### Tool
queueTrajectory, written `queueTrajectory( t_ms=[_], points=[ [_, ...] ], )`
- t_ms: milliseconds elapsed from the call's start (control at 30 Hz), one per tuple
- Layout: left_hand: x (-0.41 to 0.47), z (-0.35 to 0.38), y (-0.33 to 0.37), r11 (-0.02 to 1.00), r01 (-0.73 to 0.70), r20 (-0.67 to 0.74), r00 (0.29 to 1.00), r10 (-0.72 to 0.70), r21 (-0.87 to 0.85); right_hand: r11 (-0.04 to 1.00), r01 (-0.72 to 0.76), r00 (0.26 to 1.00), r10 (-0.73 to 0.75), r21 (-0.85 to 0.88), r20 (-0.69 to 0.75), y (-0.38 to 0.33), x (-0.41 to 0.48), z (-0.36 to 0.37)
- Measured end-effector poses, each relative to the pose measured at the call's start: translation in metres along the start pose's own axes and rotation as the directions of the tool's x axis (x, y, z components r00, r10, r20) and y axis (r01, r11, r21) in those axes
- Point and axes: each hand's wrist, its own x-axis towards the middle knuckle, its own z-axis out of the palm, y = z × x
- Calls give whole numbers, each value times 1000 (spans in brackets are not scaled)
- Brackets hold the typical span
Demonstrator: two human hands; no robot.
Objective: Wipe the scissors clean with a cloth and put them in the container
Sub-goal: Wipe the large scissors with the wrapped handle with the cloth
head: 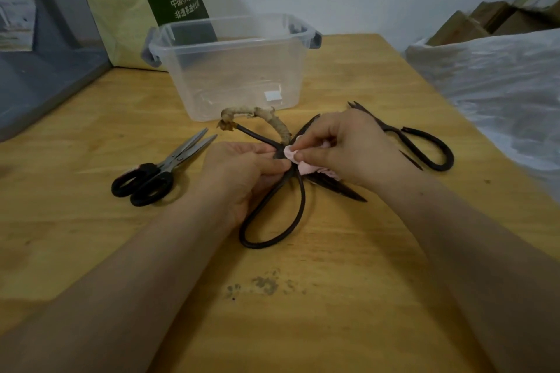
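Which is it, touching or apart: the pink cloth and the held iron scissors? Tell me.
Touching. The head view shows the right hand pinching the pink cloth onto the iron scissors near their pivot.

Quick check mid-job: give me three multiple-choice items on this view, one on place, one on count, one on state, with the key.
1. The container stands:
A. on the table, beyond the held pair
B. at the near edge
C. on the floor
2. Pairs of scissors in view:
A. one
B. two
C. three
3. The cloth is:
A. spread flat
B. pinched in the right hand
C. draped over a rim
Key:
1 A, it sits past the held pair.
2 C, a black-handled pair lies left, the held pair is in the left hand, and an iron pair lies right.
3 B, the fingers press it to the held pair.
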Motion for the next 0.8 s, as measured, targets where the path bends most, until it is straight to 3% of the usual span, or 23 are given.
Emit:
queueTrajectory(
  t_ms=[133, 267, 400, 533, 600, 667, 800],
  points=[
    [-3, 1, 2, 1000, -6, 8, 1000, 6, -13, 993, -7, 1000, 5, -115, -20, -3, 3, 1],
    [-10, 4, 4, 999, -33, 59, 998, 35, -32, 958, -52, 989, 11, -281, -146, 1, 4, -1],
    [-11, 5, 3, 997, -60, 83, 995, 63, -42, 995, -66, 972, 46, -80, -231, 2, -1, -11],
    [-6, 0, 2, 998, -58, 72, 996, 60, -28, 991, 34, 954, 6, 127, -300, -4, -5, -23],
    [-5, 0, 1, 996, -82, 83, 993, 83, -18, 990, 75, 981, -52, 120, -189, -4, -6, -14],
    [-2, 1, -1, 994, -109, 82, 991, 108, -3, 995, 102, 990, -101, 6, -103, 0, -4, -3],
    [-2, 1, -3, 991, -128, 72, 989, 126, 34, 997, 78, 987, -79, -10, -143, 6, 4, 3]
  ],
)
